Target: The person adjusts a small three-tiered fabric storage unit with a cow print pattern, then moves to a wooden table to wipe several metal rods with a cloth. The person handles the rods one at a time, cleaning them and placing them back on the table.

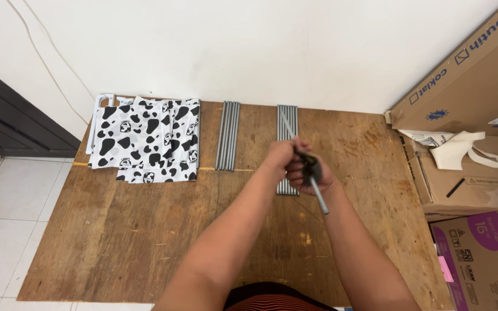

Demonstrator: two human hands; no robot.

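Holding a grey rod [318, 193] steady matters here: both the left hand [278, 156] and right hand [312, 175] close around it and a dark fitting [309, 164], above the wooden board [145, 230]. Keeping rod and fitting in line seems wise, clear of the rod bundle [287, 124] beneath.

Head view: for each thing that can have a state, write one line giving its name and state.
Grey rod: lifted, gripped by both hands.
Left hand: closed on rod.
Right hand: closed on rod.
Cow-print fabric: folded flat.
Two rod bundles: lying on board.
Cardboard box: tilted.
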